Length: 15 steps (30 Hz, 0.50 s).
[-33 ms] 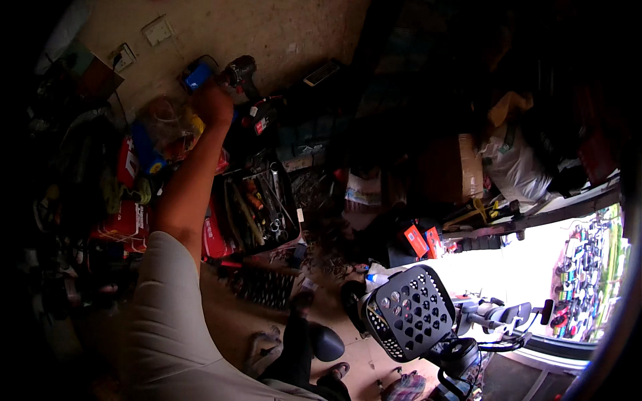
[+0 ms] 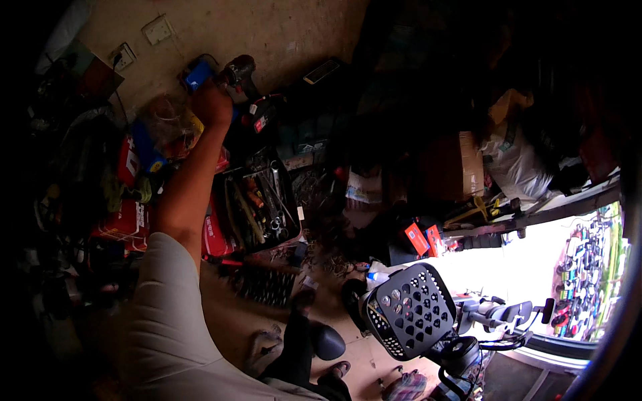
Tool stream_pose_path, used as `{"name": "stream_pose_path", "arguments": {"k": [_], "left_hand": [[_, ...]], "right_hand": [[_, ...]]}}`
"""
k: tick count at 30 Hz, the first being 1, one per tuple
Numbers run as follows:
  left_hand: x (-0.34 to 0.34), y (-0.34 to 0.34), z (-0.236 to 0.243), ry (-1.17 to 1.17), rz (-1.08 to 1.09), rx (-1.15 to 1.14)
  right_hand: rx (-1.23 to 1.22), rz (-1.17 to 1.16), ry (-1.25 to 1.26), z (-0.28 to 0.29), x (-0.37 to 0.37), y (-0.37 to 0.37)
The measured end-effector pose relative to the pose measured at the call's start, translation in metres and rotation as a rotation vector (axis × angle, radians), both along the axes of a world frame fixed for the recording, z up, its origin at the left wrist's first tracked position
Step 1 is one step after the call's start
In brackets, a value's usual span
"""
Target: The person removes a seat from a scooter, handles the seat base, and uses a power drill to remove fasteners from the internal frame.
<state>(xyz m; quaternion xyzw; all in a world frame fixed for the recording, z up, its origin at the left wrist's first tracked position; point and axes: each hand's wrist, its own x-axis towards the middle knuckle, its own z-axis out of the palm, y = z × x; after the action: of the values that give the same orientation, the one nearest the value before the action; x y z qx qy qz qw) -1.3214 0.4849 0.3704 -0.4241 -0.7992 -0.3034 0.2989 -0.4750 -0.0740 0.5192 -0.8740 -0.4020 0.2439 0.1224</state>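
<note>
My left hand [image 2: 211, 103] reaches far up to the shelf by the wall. Its back faces me and the fingers curl away, mostly hidden, so what they hold I cannot make out. Close against its right side is a dark cordless drill [image 2: 239, 72], with a red-and-black battery [image 2: 262, 120] below. Just above the knuckles lies a blue box-like item [image 2: 198, 75]. Whether the hand touches the drill or the blue item is not plain in the dim light. My right hand is out of view.
Below my forearm sits an open tray of wrenches and hand tools [image 2: 257, 204]. A phone [image 2: 322, 71] lies right of the drill. A black perforated basket [image 2: 409, 311] on a two-wheeler stands at the lower right. A cardboard box [image 2: 470, 164] and white sack [image 2: 515, 164] are farther right.
</note>
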Motion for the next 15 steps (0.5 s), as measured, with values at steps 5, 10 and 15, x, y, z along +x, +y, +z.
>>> {"name": "stream_pose_path", "arguments": {"k": [5,10,15], "left_hand": [[0.020,-0.032,-0.006,-0.162,-0.108,0.052],[0.051,-0.091,-0.004,-0.126,-0.108,-0.060],[0.058,-0.229,-0.020,-0.068,-0.107,-0.158]], "right_hand": [[0.022,-0.168,0.229,0.008,-0.009,0.010],[0.039,0.095,-0.030,0.007,-0.020,0.031],[0.228,0.081,0.015,0.008,-0.010,0.016]]}}
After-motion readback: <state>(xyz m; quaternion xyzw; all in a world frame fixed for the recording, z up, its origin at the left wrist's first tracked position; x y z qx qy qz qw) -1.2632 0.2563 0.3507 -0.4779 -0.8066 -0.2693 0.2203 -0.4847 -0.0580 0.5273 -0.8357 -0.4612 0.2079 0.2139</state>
